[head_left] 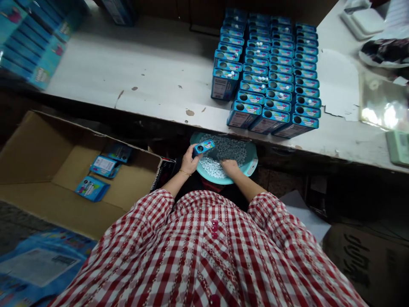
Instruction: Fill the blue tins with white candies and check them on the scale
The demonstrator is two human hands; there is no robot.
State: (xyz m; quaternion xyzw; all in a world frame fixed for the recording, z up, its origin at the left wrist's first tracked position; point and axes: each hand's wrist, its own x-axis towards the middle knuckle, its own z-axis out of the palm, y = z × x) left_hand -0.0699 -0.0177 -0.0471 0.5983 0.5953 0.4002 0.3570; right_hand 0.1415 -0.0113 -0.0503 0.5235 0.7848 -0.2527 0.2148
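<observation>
A: A worker in a red-and-white checked shirt (204, 251) holds a small blue box (204, 147) above a basin (219, 181) of white pellets (212, 167). What are the fingers doing?

B: Those of the left hand (189, 161) are closed around the box, its top tilted and its dark round hole uncovered. The right hand (231, 169) reaches into the pellets; its fingertips are buried, so whether they grip anything, I cannot tell.

A: Where might trouble start?

B: Probably at that hole: too full a handful over so narrow an opening could scatter pellets. A loose left grip might drop the box into the basin. On the table (143, 72), the front blue boxes (270, 115) stand near the edge, where a knock from a raised arm could topple them.

A: And what escapes the lens?

B: The inside of the held box, and whatever supports the basin. The far pellets lie in shadow, the box lettering is mostly too small to read, and a large blue bag (38, 264) at lower left is cut off by the frame.
</observation>
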